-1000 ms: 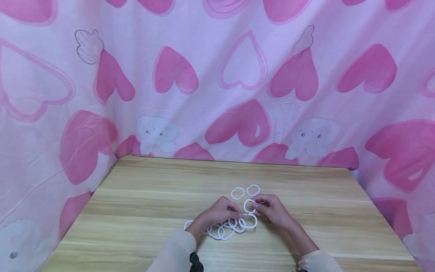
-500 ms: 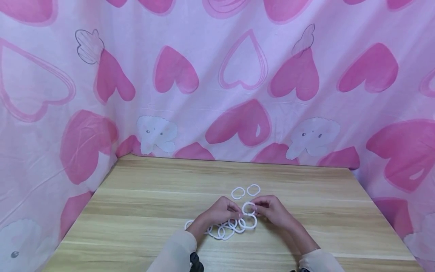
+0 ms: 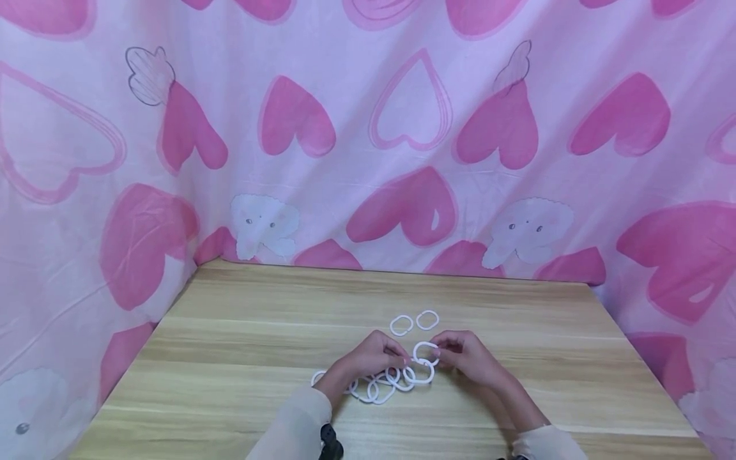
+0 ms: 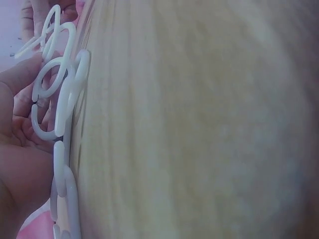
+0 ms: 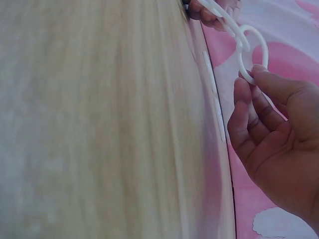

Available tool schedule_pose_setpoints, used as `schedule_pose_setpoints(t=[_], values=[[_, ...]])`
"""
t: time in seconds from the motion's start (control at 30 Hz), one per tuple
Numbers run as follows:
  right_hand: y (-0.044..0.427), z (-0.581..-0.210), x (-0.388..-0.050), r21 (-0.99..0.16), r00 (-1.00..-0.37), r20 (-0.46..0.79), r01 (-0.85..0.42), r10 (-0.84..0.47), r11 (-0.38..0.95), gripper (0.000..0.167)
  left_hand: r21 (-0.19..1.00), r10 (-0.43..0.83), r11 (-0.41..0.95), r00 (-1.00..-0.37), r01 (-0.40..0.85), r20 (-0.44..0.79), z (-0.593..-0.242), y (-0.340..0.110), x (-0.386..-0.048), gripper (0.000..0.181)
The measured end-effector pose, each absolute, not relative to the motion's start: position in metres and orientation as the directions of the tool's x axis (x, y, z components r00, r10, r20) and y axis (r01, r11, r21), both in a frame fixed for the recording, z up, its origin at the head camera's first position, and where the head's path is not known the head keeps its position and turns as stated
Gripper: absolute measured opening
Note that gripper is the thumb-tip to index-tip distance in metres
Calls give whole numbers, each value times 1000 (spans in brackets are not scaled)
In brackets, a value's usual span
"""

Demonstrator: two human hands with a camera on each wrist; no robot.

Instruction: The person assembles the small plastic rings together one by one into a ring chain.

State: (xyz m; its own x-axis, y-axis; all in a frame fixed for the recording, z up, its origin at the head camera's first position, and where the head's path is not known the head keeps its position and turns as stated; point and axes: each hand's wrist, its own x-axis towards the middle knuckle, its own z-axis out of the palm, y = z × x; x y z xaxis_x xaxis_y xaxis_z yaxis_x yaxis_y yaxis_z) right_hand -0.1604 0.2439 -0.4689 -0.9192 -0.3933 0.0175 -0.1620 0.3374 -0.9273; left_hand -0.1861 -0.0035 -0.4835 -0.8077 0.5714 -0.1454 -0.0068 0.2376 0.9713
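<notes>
In the head view a chain of several white plastic C-shaped links lies on the table, partly hidden under the left wrist. My left hand pinches the chain near its right end; the left wrist view has the links running beside the palm. Between thumb and fingertips, my right hand pinches a single white link, raised off the table. That link overlaps the chain's end link and looks hooked through it.
Two loose white links, one on the left and one on the right, lie just beyond the hands. The wooden table ends against a pink heart-print cloth at the back and sides.
The link in my right hand has come down and now sits through the chain's end link. My right hand has shifted slightly rightward; the left hand stays almost still.
</notes>
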Motion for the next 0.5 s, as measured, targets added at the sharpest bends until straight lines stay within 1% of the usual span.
schedule_pose_setpoints(t=[0.17, 0.33, 0.5], values=[[248, -466, -159, -928, -924, -8, -135, -381, 348, 27, 970, 593, 243, -792, 2, -147, -482, -5, -188, 17], [248, -464, -159, -926, -921, 22, -165, -388, 339, 26, 975, 623, 224, -770, 10, -135, -481, -6, -190, 17], [248, -463, -159, -921, -920, 39, -184, -390, 343, 25, 981, 621, 195, -771, -19, -139, -479, -5, -188, 19]])
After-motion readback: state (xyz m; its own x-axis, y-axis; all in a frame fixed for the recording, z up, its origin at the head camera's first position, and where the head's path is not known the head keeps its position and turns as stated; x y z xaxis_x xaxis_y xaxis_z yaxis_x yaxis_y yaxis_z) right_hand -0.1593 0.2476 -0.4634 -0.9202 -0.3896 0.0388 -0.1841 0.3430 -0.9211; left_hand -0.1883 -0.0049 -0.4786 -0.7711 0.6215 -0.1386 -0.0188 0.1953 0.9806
